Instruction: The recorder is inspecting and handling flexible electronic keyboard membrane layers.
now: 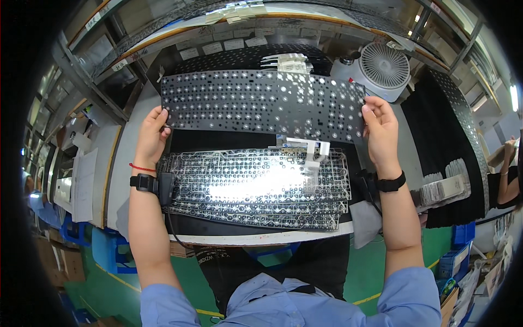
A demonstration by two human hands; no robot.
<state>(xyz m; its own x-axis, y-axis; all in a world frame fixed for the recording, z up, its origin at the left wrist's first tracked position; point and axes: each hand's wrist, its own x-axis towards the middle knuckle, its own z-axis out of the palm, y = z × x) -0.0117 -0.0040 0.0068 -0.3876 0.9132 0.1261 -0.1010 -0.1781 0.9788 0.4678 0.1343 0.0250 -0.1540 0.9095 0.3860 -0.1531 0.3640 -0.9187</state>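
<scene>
A long black keyboard plate (229, 103), dotted with rows of pale round spots and holes, is held up and stretched between both hands. My left hand (152, 133) pinches its left end, the thumb in front. At the opposite end my right hand (383, 128) grips the edge between thumb and fingers. Below the plate lies a stack of see-through keyboard membranes (190, 169) with printed traces, glaring brightly in the middle. A pale, bracket-shaped flat tail (313, 150) shows between the plate and the stack. The fingers behind the plate are partly hidden.
A white round fan (384, 64) stands at the back right. Stacked black perforated sheets (455, 131) line the right side, beside bundled white pieces (445, 184). More dark sheets (218, 57) lie behind the held plate. A shelf (305, 15) spans the back; another person's arm (508, 182) appears far right.
</scene>
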